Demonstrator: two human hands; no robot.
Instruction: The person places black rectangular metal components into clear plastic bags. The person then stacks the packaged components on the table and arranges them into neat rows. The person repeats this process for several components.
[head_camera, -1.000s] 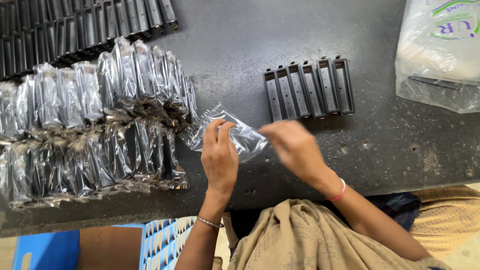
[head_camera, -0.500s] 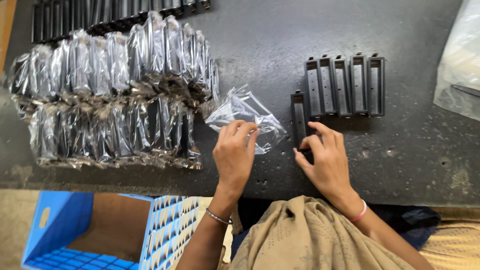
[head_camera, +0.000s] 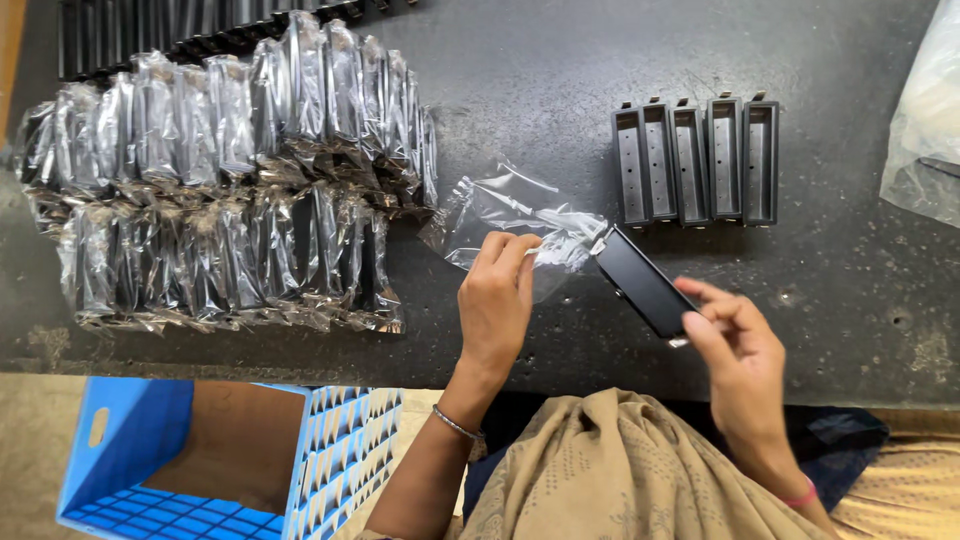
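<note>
Left hand (head_camera: 497, 300): closed in a pinch on the mouth of a clear plastic bag (head_camera: 510, 215), thumb and fingertips (head_camera: 515, 250) pressed on the film. Bag resting flat on the dark desk (head_camera: 540, 90), near the middle of the front edge, empty, crumpled, its far end just beside the packed stacks.

Right hand (head_camera: 735, 345): thumb and fingers closed around the near end of a dark rectangular metal part (head_camera: 640, 282). Part held tilted, clear of the desk surface, far end touching the open mouth of the bag or just at it; exact contact not discernible. Position: toward the front edge, right of centre.

Row of five unbagged dark parts (head_camera: 698, 160): standing side by side on the desk behind the right hand, toward the right edge, well apart from the held part.

Bagged parts (head_camera: 230, 180): two overlapping rows in clear film, occupying the left half of the desk, reaching close to the front edge.

More dark parts (head_camera: 200, 25): packed in a line along the back edge, left corner.

Large white plastic sack (head_camera: 925, 120): at the right edge, partly out of view.

Blue plastic crate (head_camera: 230, 460): below the front edge, left side, off the desk.

Thin bangle (head_camera: 455, 424) on the left wrist; pink band (head_camera: 800, 495) on the right wrist.
</note>
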